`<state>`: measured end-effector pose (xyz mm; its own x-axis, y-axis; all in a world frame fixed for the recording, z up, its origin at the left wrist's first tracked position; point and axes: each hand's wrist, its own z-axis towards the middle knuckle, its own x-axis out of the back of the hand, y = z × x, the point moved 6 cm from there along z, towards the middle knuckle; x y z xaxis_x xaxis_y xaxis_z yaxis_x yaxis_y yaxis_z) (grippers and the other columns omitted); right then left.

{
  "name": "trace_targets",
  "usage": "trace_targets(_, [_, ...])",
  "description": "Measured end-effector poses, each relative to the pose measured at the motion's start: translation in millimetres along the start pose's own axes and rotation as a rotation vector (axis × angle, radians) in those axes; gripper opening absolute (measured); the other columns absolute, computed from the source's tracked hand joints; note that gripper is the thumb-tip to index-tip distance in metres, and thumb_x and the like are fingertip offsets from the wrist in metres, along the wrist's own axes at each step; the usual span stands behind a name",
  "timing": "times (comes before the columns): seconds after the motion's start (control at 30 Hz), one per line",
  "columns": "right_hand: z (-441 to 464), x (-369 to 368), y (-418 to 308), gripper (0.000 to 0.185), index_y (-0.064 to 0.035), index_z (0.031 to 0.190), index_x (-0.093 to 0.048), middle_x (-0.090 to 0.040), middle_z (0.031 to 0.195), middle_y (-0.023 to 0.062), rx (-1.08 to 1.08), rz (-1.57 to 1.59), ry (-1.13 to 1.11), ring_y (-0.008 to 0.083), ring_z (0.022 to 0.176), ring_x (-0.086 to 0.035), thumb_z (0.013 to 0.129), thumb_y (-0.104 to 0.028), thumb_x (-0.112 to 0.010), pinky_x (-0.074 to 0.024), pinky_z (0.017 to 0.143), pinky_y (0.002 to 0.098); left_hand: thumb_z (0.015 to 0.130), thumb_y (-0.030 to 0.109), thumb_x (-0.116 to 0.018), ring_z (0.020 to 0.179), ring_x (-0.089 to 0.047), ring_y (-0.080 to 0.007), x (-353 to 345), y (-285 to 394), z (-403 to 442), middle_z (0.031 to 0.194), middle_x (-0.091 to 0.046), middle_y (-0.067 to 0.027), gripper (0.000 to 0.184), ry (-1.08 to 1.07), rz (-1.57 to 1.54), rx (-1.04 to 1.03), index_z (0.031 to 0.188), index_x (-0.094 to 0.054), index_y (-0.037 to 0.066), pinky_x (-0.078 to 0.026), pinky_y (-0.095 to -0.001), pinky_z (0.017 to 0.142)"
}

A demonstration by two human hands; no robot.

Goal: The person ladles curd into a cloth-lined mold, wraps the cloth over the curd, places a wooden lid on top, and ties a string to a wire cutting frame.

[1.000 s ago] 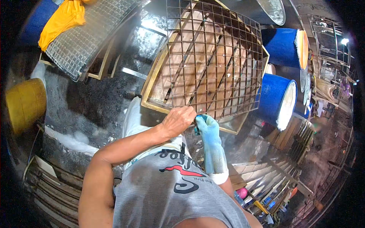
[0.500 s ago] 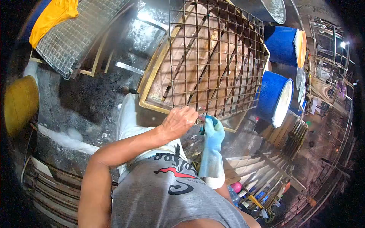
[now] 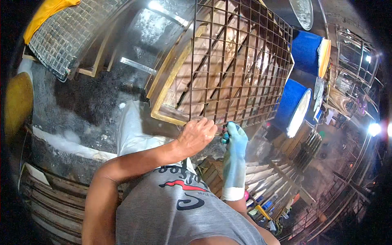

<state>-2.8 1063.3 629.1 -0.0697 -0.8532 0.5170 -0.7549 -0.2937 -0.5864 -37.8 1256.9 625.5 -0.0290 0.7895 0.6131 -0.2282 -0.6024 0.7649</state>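
Note:
My bare left hand (image 3: pixel 197 134) is closed at the near edge of a rusty metal grid (image 3: pixel 222 73), knuckles up and fingertips hidden. Just to its right, my right hand (image 3: pixel 234 136), in a pale blue glove with a white cuff, has its fingers curled in at the same edge. Both hands appear to grip the grid's near bar, though the contact is partly covered. Under the grid is a wooden frame (image 3: pixel 167 116) with slanted, wet, brownish boards inside it.
Blue barrels (image 3: pixel 292 96) with white stuff at their rims stand at right. A woven mesh rack (image 3: pixel 61 38) with yellow cloth (image 3: pixel 43 18) over it is at upper left. Metal bars (image 3: pixel 136 65) lie left of the frame. Stacked wooden strips (image 3: pixel 265 179) are at lower right.
My view has shifted a little. The grid has moved slightly right over the wooden frame and looks larger. Both hands have moved slightly right with its near edge.

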Motion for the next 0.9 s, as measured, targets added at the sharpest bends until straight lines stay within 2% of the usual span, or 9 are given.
trace_targets(0.1, [8.8, 2.6, 6.2, 0.021, -0.0007, 0.105, -0.067, -0.064, 0.084, 0.0037, -0.097, 0.114, -0.068, 0.0098, 0.062, -0.055, 0.098, -0.020, -0.071, -0.0449, 0.052, 0.0271, 0.080, 0.014, -0.067, 0.089, -0.063, -0.0192, -1.0, -0.3, -0.6, 0.089, -0.060, -0.0027, 0.011, -0.021, -0.010, 0.009, 0.089, -0.064, 0.009, -0.055, -0.0325, 0.066])
trace_targets(0.33, [11.1, 3.9, -0.2, 0.020, -0.0016, 0.105, -0.068, -0.065, 0.083, 0.0022, -0.111, 0.041, -0.098, 0.0091, 0.062, -0.056, 0.098, -0.020, -0.071, -0.0459, 0.054, 0.0274, 0.078, 0.012, -0.068, 0.092, -0.063, -0.0210, 0.9, -2.6, -0.8, 0.092, -0.060, -0.0053, 0.015, -0.041, -0.065, -0.036, 0.092, -0.064, 0.007, -0.055, -0.0322, 0.069])
trace_targets(0.5, [15.4, 5.7, 2.2, 0.020, -0.0025, 0.104, -0.069, -0.064, 0.080, 0.0003, -0.066, -0.031, -0.103, 0.0088, 0.062, -0.056, 0.098, -0.022, -0.072, -0.0468, 0.054, 0.0265, 0.084, 0.014, -0.074, 0.092, -0.059, -0.0278, 27.3, -4.9, -1.9, 0.087, -0.058, -0.0084, 0.014, -0.066, -0.014, -0.006, 0.087, -0.063, 0.007, -0.052, -0.0387, 0.081])
trace_targets(0.67, [11.1, 5.1, 5.3, 0.021, -0.0018, 0.105, -0.068, -0.064, 0.082, 0.0021, -0.045, -0.025, -0.130, 0.0089, 0.059, -0.055, 0.099, -0.021, -0.073, -0.0468, 0.051, 0.0266, 0.086, 0.018, -0.076, 0.091, -0.059, -0.0278, 29.7, -16.0, -3.5, 0.083, -0.058, -0.0084, 0.018, -0.052, 0.011, -0.015, 0.081, -0.063, 0.007, -0.052, -0.0384, 0.079])
trace_targets(0.73, [0.1, 6.9, 1.0, 0.023, -0.0009, 0.104, -0.067, -0.065, 0.084, 0.0028, 0.100, -0.062, -0.039, 0.0083, 0.059, -0.055, 0.098, -0.022, -0.074, -0.0468, 0.052, 0.0261, 0.084, 0.017, -0.077, 0.089, -0.059, -0.0273, 28.2, -15.9, -4.0, 0.083, -0.057, -0.0083, 0.018, -0.031, -0.021, 0.017, 0.079, -0.063, 0.007, -0.053, -0.0380, 0.076])
trace_targets(0.77, [-4.4, 6.9, 3.5, 0.024, 0.0021, 0.114, -0.068, -0.068, 0.088, 0.0038, 0.177, -0.052, -0.033, 0.0075, 0.066, -0.059, 0.097, -0.014, -0.075, -0.0495, 0.058, 0.0247, 0.084, 0.017, -0.077, 0.089, -0.059, -0.0273, 27.8, -15.5, -4.4, 0.083, -0.057, -0.0083, 0.018, -0.031, -0.017, 0.024, 0.079, -0.063, 0.007, -0.053, -0.0380, 0.076])
trace_targets(0.8, [-10.4, 3.7, 7.9, 0.024, 0.0021, 0.114, -0.068, -0.068, 0.088, 0.0038, 0.172, -0.054, -0.038, 0.0075, 0.066, -0.059, 0.097, -0.014, -0.075, -0.0495, 0.058, 0.0247, 0.084, 0.016, -0.078, 0.089, -0.059, -0.0272, 28.1, -14.5, -5.3, 0.082, -0.057, -0.0083, 0.018, -0.027, -0.017, 0.032, 0.079, -0.063, 0.007, -0.053, -0.0379, 0.076])
trace_targets(0.87, [-28.9, -9.7, -6.9, 0.036, 0.0046, 0.125, -0.069, -0.073, 0.101, 0.0043, 0.416, -0.061, -0.132, 0.0099, 0.083, -0.066, 0.095, -0.014, -0.077, -0.0523, 0.072, 0.0242, 0.083, 0.016, -0.079, 0.088, -0.059, -0.0271, 27.0, -13.9, -7.1, 0.082, -0.057, -0.0083, 0.018, -0.024, -0.023, 0.040, 0.079, -0.063, 0.007, -0.053, -0.0378, 0.075])
trace_targets(0.9, [-25.4, -9.9, -1.0, 0.040, -0.0009, 0.130, -0.070, -0.077, 0.102, 0.0072, 0.412, -0.126, -0.159, 0.0140, 0.085, -0.071, 0.092, -0.010, -0.079, -0.0554, 0.076, 0.0274, 0.083, 0.015, -0.079, 0.088, -0.059, -0.0272, 26.0, -13.8, -7.5, 0.083, -0.057, -0.0083, 0.018, -0.019, -0.026, 0.041, 0.079, -0.063, 0.007, -0.053, -0.0379, 0.075])
